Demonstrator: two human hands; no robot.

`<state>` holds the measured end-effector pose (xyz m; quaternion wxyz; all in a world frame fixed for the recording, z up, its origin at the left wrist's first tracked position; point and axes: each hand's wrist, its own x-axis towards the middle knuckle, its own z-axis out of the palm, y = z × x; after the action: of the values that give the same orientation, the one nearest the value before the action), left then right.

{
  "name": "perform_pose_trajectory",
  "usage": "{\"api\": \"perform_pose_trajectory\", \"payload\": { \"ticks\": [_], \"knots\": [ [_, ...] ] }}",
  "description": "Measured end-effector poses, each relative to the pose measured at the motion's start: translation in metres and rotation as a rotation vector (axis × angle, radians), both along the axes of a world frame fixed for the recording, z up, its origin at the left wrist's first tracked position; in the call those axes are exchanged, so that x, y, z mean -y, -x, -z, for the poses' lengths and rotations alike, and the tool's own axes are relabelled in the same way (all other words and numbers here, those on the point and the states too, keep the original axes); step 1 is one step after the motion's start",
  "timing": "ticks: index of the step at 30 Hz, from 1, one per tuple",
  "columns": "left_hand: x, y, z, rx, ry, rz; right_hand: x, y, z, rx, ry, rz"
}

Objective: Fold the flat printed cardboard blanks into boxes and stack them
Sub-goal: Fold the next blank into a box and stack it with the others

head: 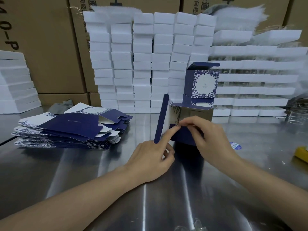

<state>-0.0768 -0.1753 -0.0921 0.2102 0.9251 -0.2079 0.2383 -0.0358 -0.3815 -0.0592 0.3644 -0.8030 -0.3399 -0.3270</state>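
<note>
Box, open mouth toward person, long flap standing upright

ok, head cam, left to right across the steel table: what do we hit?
pile of flat blanks → half-folded box, with the left hand and right hand on it → blue round sticker → yellow object, cut off at the frame edge.
</note>
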Motion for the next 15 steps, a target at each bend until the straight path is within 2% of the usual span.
{"api": "perform_pose_trajectory", "payload": {
  "ticks": [7, 12, 15],
  "knots": [
    [-0.0001, -0.0052, 0.0042, 0.009, -0.039, -0.179, 0.003, -0.0033, 0.0019, 0.147, 0.104, 0.028],
    [0.0001, -0.007, 0.0036, -0.038, 0.018, -0.223, 0.0057, -0.0098, 0.0044, 0.371, 0.416, 0.187],
    [-0.0008, -0.0091, 0.0029, -0.06, 0.054, -0.259, 0.0071, -0.0091, 0.0083, 0.385, 0.537, 0.288]
  ]
}}
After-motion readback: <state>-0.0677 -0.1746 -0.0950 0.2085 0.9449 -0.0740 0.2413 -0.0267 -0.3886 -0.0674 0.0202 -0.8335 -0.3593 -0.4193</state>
